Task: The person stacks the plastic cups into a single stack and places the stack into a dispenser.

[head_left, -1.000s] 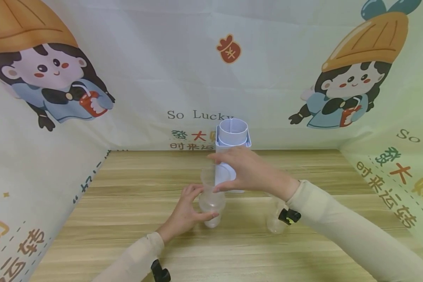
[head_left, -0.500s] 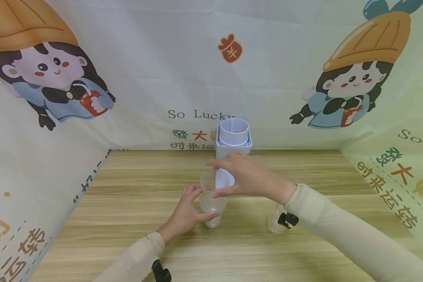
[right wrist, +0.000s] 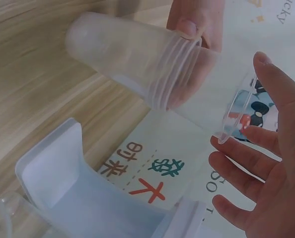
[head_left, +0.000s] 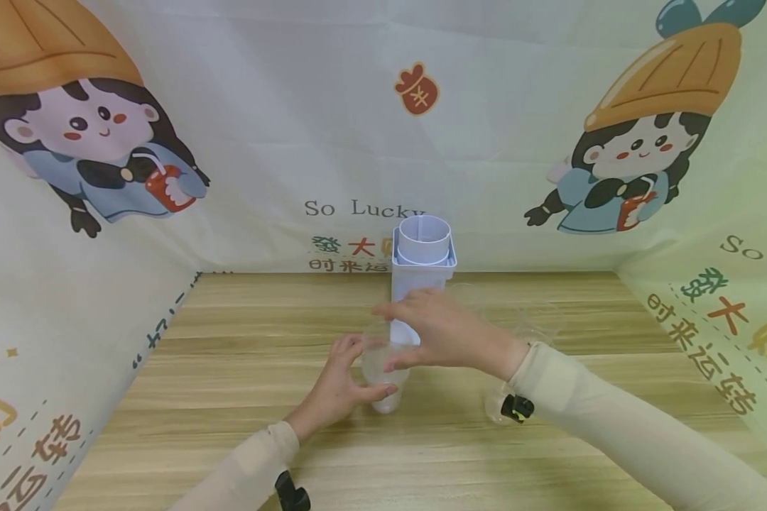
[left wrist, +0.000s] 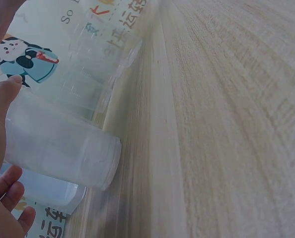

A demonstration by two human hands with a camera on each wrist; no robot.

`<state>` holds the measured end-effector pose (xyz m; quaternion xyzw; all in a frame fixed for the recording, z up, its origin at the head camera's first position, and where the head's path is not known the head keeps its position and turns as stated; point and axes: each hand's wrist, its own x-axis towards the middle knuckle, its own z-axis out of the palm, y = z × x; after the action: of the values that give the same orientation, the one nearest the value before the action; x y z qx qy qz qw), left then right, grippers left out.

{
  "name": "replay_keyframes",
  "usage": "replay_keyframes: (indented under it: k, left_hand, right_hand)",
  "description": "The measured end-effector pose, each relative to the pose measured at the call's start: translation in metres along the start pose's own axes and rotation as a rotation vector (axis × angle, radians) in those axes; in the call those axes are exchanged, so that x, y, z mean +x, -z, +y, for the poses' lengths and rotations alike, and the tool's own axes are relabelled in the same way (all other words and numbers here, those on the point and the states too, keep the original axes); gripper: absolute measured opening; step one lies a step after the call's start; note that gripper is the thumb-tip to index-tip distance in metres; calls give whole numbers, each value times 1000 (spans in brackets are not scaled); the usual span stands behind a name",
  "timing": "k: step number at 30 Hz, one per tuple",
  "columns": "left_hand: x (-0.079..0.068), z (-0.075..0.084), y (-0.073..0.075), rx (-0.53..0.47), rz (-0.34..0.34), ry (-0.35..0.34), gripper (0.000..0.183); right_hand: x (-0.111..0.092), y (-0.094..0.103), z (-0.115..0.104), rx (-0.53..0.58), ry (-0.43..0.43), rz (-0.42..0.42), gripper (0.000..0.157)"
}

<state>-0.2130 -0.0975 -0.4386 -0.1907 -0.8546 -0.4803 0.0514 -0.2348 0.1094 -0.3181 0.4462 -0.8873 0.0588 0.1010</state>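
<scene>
Left-hand grip (head_left: pixel 334 390) is curled round the nested plastic cups (right wrist: pixel 120 54), upright over the counter (head_left: pixel 217 369); right-hand grip (head_left: pixel 450 326) pinches the uppermost cup (right wrist: pixel 214 96) by its rim. Even, vertical pressure should seat it without jamming.

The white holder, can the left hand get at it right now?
Probably not easily: the left hand grips the stacked cups, and the right hand, holding the upper cup, appears in front of the white holder.

The right hand (head_left: pixel 454 330) sits above the left hand (head_left: pixel 329 390), fingers (right wrist: pixel 244 155) curved.
</scene>
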Motion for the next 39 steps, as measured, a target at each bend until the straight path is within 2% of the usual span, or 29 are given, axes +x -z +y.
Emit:
replay_keyframes:
  k: [4,17,26,31,39]
  left_hand:
    - [-1,0,0,-4,-2,11,67]
    - [0,-2,-1,17,21,-15,67]
    - [-1,-2,-1,11,25,-19,63]
    - [-1,-2,-1,10,15,2,64]
    - [-1,-3,-2,6,20,-7,63]
  right_hand:
    - [0,-6,0,-8,-3,-19,79]
    - [-2,-20,-2,-53,-2,-25,78]
    - [-4,-26,-2,-18,-4,-28,75]
    - [-5,-28,-3,4,-12,-37,75]
    - [-6,-33,-1,23,1,-16,74]
